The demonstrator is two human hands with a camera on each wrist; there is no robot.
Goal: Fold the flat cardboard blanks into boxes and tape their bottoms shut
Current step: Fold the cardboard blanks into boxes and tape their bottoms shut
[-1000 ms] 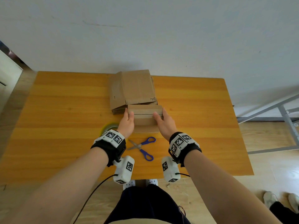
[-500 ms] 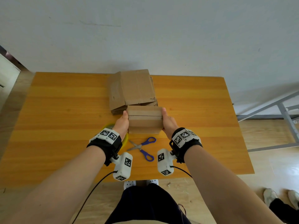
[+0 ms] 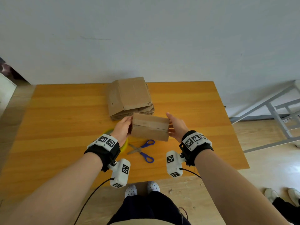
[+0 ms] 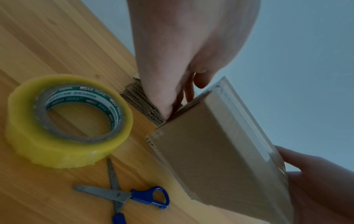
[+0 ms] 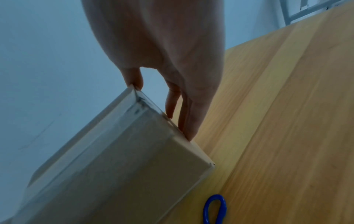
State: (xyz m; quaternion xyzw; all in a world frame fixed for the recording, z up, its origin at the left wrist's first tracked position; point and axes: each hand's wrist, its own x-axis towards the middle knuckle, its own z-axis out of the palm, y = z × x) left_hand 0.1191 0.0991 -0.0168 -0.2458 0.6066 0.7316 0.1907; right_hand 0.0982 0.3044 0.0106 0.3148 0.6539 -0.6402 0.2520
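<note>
A folded cardboard box (image 3: pixel 150 127) hangs tilted above the table, held between both hands. Clear tape runs along the seam on its upward face. My left hand (image 3: pixel 125 126) grips the box's left end, thumb on the near edge and fingers behind it (image 4: pixel 189 92). At the right end, my right hand (image 3: pixel 174 125) presses flat with straight fingers (image 5: pixel 188 121). The stack of flat cardboard blanks (image 3: pixel 129 95) lies just beyond the box. A yellowish roll of tape (image 4: pixel 57 151) sits on the table under my left wrist.
Blue-handled scissors (image 3: pixel 142 150) lie open on the wooden table (image 3: pixel 65 119) below the box, near its front edge. A grey metal frame (image 3: pixel 276 109) stands on the floor to the right. Another person's shoes (image 3: pixel 269 194) show at the lower right.
The box has come up off the table and tilted, its right end now lower. Both hands stayed on its ends, and the right hand's fingers have straightened out.
</note>
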